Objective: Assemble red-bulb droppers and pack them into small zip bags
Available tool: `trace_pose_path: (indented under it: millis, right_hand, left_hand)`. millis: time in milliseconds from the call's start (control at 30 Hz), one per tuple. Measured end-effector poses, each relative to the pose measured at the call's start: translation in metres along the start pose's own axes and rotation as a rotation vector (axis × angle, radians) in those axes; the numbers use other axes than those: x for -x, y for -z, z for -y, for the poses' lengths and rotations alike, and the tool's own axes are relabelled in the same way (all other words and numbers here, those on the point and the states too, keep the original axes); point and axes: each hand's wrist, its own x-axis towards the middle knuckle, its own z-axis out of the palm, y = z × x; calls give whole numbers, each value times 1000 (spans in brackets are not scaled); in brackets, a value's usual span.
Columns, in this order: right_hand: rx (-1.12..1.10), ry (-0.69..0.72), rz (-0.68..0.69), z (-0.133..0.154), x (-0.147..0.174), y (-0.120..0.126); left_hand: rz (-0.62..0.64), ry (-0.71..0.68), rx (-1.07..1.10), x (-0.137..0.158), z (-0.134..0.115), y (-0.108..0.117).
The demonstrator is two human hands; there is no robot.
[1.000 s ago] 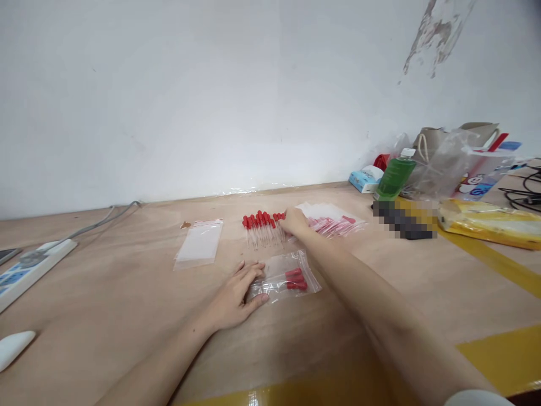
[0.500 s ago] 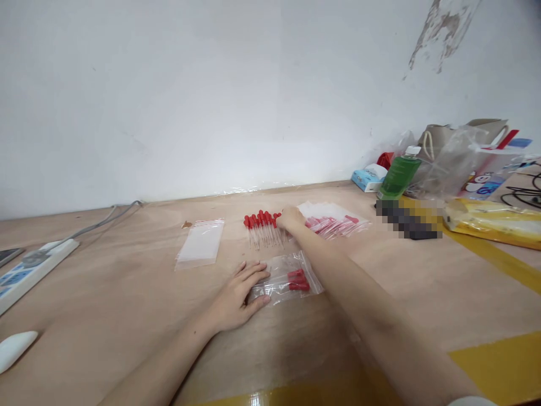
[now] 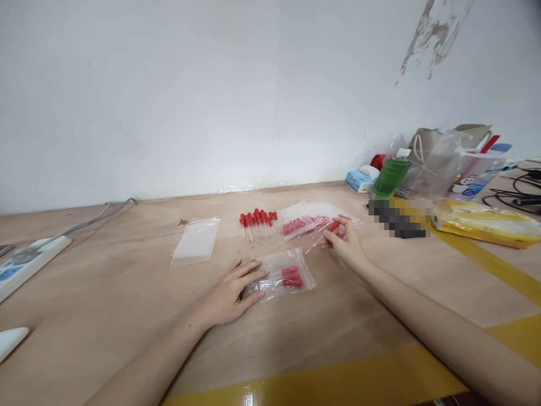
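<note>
My left hand (image 3: 234, 290) lies flat with its fingers apart, resting on the left end of a clear zip bag (image 3: 308, 276). In that bag are a few droppers with red bulbs (image 3: 291, 276). My right hand (image 3: 346, 242) pinches a dropper (image 3: 333, 226) by its red bulb, its clear tube slanting down to the left. Beyond the bag, several loose droppers (image 3: 258, 217) lie side by side, red bulbs toward the wall. A fanned pile of filled bags (image 3: 304, 211) sits just beyond my right hand.
On the left are flat zip bags (image 3: 196, 241) and a power strip (image 3: 40, 262) with a grey cable. At the right back stand a tissue pack (image 3: 359, 180), a green bottle (image 3: 391, 175) and plastic bags (image 3: 439, 160). A yellow package (image 3: 486, 223) lies near them.
My right hand has moved right and nearer from the row of loose droppers, and now holds one dropper. My left hand stays on the bag. The view has shifted slightly.
</note>
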Motion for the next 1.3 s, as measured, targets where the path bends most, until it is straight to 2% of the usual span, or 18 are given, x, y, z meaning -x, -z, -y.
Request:
trace_pose_path:
  millis: [233,400,467,567,667,767,867,1133,1200,1300]
  right_hand:
    - [-61,-24,71,-10,16,-5]
    - [-51,-98,249,-13,21,-6]
    - [53,-30,337,-12,22,-3]
    - [288,155,447,-7,23,1]
    - [498,305,486,-1,25,-1]
    - [566,408,507,2,28,-8]
    - [535,445,520,0,29,-18]
    - [457,380,700,-6,26,-21]
    - [445,336,689,-5,27,-20]
    - [444,197,576,-5,29,-21]
  left_hand:
    - [-13,-10,2,0,1,-1]
    - [-10,4,-9,0,-1,0]
    - [-17,13,-8,0,-3,1]
    - [-30,10,2,0,-4,2]
    - [-37,11,4,0,-5,2]
    - [-34,11,4,0,-5,2]
    - [-27,20,3,-1,-6,2]
    - [2,20,0,-1,-6,3]
    - [-6,16,2,-1,-5,2]
    - [-10,15,-4,-1,-3,1]
